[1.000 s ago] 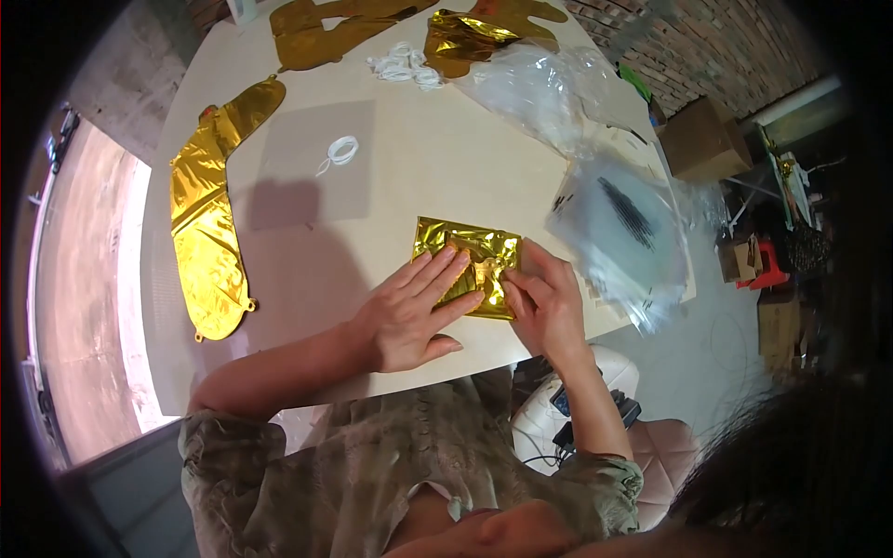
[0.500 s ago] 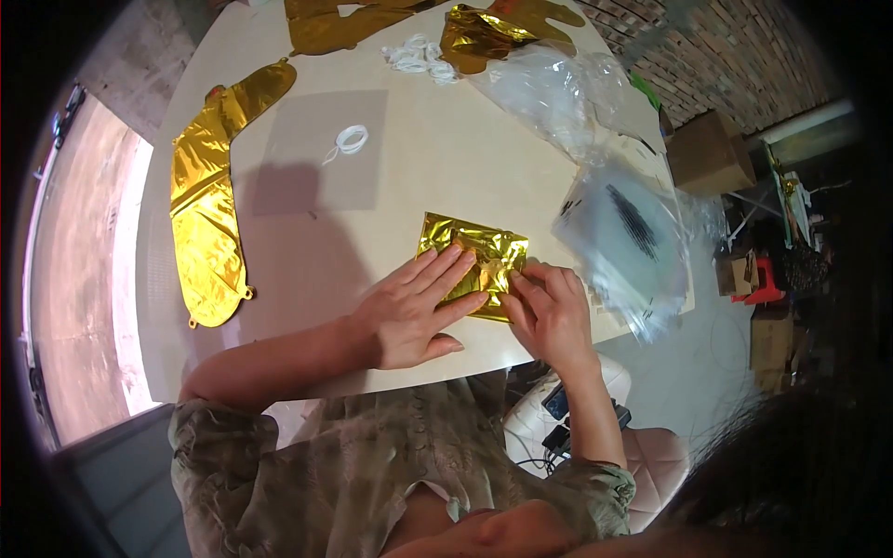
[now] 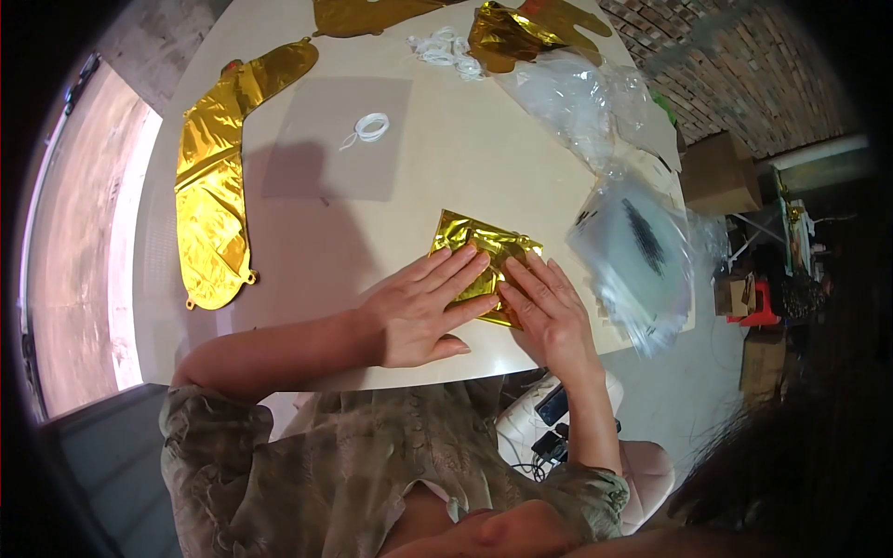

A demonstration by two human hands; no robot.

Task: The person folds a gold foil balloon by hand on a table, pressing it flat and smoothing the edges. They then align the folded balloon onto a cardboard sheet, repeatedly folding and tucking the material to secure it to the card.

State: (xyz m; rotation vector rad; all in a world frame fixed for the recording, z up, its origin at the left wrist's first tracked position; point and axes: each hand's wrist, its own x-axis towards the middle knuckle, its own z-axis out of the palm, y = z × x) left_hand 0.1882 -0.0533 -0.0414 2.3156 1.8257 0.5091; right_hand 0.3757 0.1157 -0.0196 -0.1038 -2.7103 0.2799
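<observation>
A folded gold foil piece (image 3: 474,240) lies on the table (image 3: 446,158) near its front edge. My left hand (image 3: 419,307) rests flat on the left part of the foil, fingers spread. On the right part lies my right hand (image 3: 549,312), its fingers stretched out over the foil. Both hands press from above and partly hide it. Further off, a coil of white string (image 3: 371,127) sits on a flat clear sheet (image 3: 298,112).
A long gold foil balloon (image 3: 211,214) lies at the left. More gold foil (image 3: 507,37), white string bundles (image 3: 445,48) and clear plastic bags (image 3: 567,93) are at the back. Stacked clear sleeves (image 3: 642,251) lie at the right. Cardboard box (image 3: 721,174) beyond the table.
My right hand has gone from bent fingers at the foil's right edge to lying flat on top of it. My left hand stays on the foil. The view has shifted slightly.
</observation>
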